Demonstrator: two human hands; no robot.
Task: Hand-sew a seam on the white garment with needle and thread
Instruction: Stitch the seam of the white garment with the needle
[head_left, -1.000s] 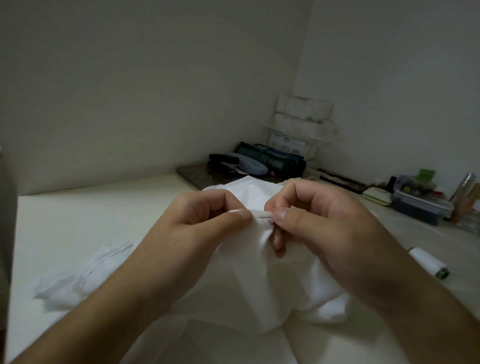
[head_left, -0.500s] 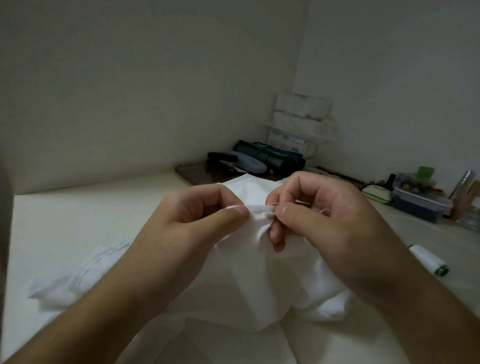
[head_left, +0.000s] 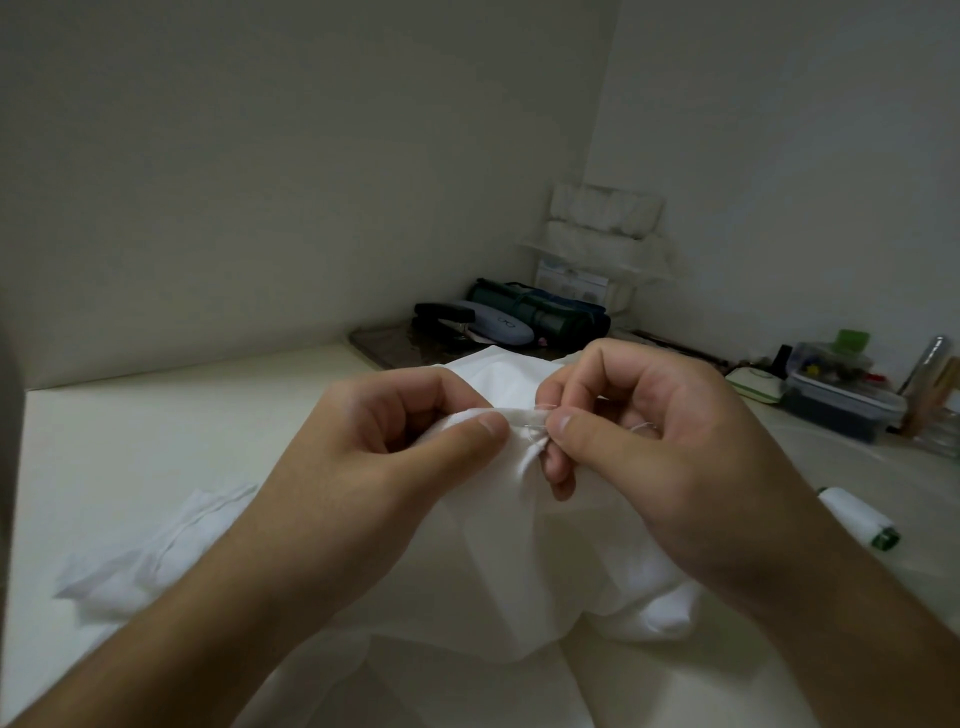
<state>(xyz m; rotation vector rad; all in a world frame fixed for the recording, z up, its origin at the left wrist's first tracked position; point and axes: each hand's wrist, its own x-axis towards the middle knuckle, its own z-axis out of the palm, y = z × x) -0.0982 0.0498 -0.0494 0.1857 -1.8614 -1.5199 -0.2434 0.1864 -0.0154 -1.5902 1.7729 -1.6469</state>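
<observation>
Hands pinching white garment (head_left: 524, 545) bunched on counter (head_left: 156, 441): left hand (head_left: 395, 441) gripping folded seam edge, right hand (head_left: 639, 431) nipping needle (head_left: 532, 429) mid-stitch. Next: drawing thread (head_left: 644, 427) through gently. Farther back, thread spool (head_left: 857, 517) lying idle.

The garment (head_left: 524, 545) is plain white, the table (head_left: 156, 431) cream. The spool (head_left: 854, 517) is white with a green end, and the thread (head_left: 644, 427) is white. At the back lie a dark green roll (head_left: 535, 309) and a black stapler (head_left: 444, 315).

Dim greenish light, soft shadows, wide-angle bending at edges, slight softness
</observation>
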